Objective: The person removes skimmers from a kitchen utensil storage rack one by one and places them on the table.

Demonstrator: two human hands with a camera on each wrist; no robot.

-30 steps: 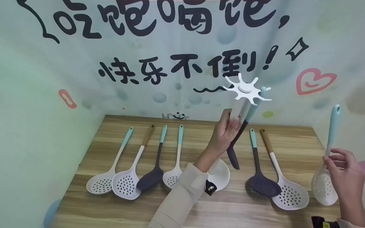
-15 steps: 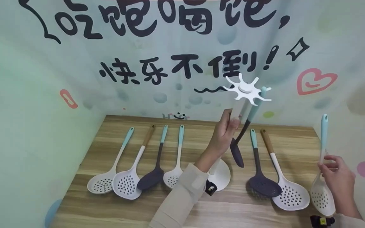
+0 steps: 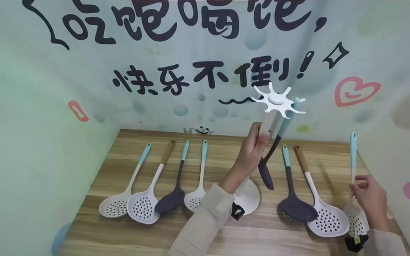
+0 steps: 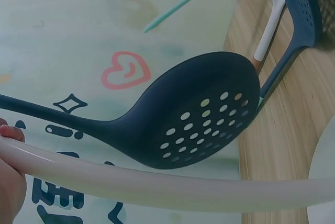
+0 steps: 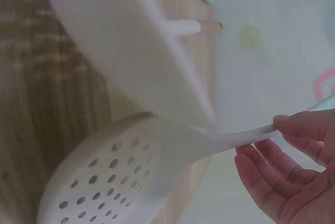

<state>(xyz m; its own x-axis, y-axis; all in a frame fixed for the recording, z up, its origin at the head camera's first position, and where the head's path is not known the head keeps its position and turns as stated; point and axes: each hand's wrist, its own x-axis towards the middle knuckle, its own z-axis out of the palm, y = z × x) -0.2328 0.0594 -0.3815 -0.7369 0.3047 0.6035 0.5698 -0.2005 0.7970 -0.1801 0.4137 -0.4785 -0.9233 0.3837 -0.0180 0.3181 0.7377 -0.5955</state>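
My left hand (image 3: 249, 156) grips the white pole (image 4: 157, 187) of a utensil stand, whose hooked star-shaped top (image 3: 275, 100) is above the hand. A dark skimmer (image 4: 149, 114) with a light-blue handle hangs from one hook, beside the pole. The stand's round white base (image 3: 250, 199) is partly hidden by my sleeve. At the right, my right hand (image 3: 373, 199) pinches the shaft of a white skimmer (image 3: 353, 153) between thumb and fingers. This skimmer is upright, its light-blue handle pointing up and its perforated head low, partly behind my wrist.
Beside the right hand lie a white skimmer (image 3: 327, 222) with a brown handle and a dark skimmer (image 3: 295, 208). Several more utensils lie at the left, including a dark one (image 3: 169, 201) and a white skimmer (image 3: 142, 208). A printed cloth (image 3: 176, 117) hangs behind the wooden table (image 3: 126, 238).
My right hand has moved left and a little down, bringing the white skimmer from beyond the table's right edge to beside the brown-handled skimmer. The left hand stays on the pole.
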